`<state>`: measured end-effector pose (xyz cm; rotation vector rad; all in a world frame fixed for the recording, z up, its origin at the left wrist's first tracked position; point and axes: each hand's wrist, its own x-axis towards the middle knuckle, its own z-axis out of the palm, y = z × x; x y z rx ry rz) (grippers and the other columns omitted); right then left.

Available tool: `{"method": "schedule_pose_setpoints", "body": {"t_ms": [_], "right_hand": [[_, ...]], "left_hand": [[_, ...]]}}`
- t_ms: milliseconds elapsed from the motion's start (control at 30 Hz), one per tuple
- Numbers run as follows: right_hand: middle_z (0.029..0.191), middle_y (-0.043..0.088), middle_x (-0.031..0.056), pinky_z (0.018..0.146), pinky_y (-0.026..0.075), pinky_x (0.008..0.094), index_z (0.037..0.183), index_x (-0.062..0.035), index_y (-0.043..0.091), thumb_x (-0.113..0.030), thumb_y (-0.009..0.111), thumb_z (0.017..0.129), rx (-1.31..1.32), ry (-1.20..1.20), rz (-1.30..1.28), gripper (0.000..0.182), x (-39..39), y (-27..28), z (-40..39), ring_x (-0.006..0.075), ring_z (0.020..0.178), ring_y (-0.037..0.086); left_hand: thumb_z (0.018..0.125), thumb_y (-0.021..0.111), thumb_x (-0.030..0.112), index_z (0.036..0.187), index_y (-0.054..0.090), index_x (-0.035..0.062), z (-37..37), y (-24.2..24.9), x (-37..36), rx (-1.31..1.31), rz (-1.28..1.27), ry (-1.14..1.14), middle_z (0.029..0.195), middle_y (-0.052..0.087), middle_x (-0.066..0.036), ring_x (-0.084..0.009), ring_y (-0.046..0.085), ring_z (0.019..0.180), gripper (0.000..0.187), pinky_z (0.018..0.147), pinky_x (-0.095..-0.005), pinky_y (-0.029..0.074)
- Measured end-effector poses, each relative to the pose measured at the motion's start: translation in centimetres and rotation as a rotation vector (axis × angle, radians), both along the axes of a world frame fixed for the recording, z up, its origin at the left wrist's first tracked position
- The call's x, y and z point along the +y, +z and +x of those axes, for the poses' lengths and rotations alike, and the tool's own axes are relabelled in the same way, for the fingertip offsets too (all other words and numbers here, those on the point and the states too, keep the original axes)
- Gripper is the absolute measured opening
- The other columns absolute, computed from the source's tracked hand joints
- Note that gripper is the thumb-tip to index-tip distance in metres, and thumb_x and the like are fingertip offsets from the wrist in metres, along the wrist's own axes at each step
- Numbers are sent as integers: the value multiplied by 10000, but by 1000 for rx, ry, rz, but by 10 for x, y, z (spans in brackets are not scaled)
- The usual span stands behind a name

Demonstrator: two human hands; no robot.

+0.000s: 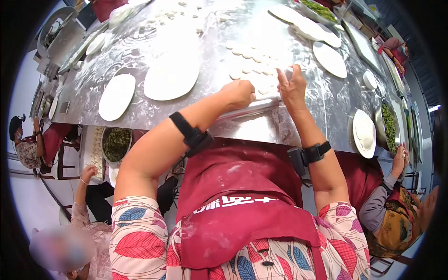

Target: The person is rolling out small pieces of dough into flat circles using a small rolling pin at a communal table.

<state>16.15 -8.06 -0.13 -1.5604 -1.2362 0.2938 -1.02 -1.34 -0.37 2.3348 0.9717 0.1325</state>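
Small pale dough pieces point(247, 54) lie in rows on the floured metal surface before me. My left hand point(240, 94) is closed in a fist at their near left side, beside a long metal edge point(255, 108). Its fingers hide whatever they may hold. To the right of the dough pieces, my right hand point(292, 88) is raised with thumb and fingers apart, and I make out nothing in it. One round dough piece point(264, 88) lies between my two hands.
Flour streaks the metal table point(214, 84). White oval sheets or boards, such as the large left one point(170, 77), lie around. Bowls of chopped greens stand at left point(116, 144) and right point(388, 123). Other people sit on both sides; one person's hand point(88, 173) is at lower left.
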Motion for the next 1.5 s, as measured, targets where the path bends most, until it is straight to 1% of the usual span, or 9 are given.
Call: {"method": "schedule_pose_setpoints", "body": {"t_ms": [267, 333, 433, 767, 900, 1033, 1167, 1333, 1500], "right_hand": [[613, 537, 82, 441, 428, 278, 976, 22, 447, -76, 608, 854, 141, 42, 75, 224, -90, -19, -3, 164, 497, 554], [614, 534, 77, 439, 428, 281, 970, 14, 449, -75, 607, 853, -150, 39, 133, 217, -50, -17, 6, 166, 511, 562], [646, 590, 143, 459, 443, 328, 969, 16, 448, -141, 630, 856, -75, -15, -24, 265, 5, -2, 3, 220, 512, 573], [622, 560, 58, 455, 432, 252, 926, -3, 453, -49, 572, 871, 101, 6, 42, 139, -78, -10, -4, 119, 501, 552], [664, 575, 145, 489, 447, 356, 998, 12, 459, -103, 634, 838, -11, -28, -28, 264, -3, 1, -1, 261, 533, 562], [658, 573, 157, 488, 448, 351, 994, 9, 451, -115, 630, 846, -55, -21, 47, 264, -24, -9, 5, 254, 513, 566], [641, 573, 61, 448, 424, 248, 957, 3, 436, -82, 587, 885, 127, 62, 48, 187, -100, -17, -5, 109, 518, 558], [649, 570, 125, 459, 448, 305, 961, -6, 451, -86, 601, 866, -377, -9, 199, 195, -24, -26, 16, 181, 518, 567], [685, 570, 155, 474, 454, 326, 965, 1, 454, -114, 612, 858, -41, -40, -2, 223, -14, 3, -2, 223, 537, 570]], "left_hand": [[765, 604, 138, 843, 646, -9, -16, -4, -6, -70, -228, -24, 769, 640, -200, -314, 630, 744, 171, 680, -377, 486], [774, 587, 124, 845, 644, -12, -16, 10, -10, -15, -318, -52, 782, 641, -206, -320, 630, 754, 163, 691, -380, 486], [776, 575, 119, 843, 644, -14, -5, -2, -2, -77, 27, -11, 800, 643, -217, -329, 627, 767, 164, 709, -386, 481], [770, 579, 124, 889, 639, -1, -14, 1, -3, 7, -165, -153, 822, 645, -205, -320, 622, 781, 183, 711, -384, 473], [807, 562, 143, 909, 639, 2, -2, 1, -1, -13, -8, -79, 857, 646, -212, -340, 622, 833, 190, 740, -391, 472], [792, 577, 151, 925, 638, -1, 6, 2, -7, -23, -59, -116, 897, 639, -234, -354, 617, 879, 211, 760, -403, 466], [749, 602, 130, 905, 628, -11, -5, 3, -6, -6, -115, -96, 884, 638, -228, -343, 611, 856, 211, 744, -396, 463], [757, 596, 129, 901, 629, -8, -5, -1, -5, -48, -99, -100, 851, 635, -229, -345, 615, 816, 201, 739, -399, 461], [782, 590, 136, 900, 630, -15, 10, -5, -2, -33, -85, -65, 850, 639, -227, -344, 620, 830, 196, 745, -401, 461]]}}
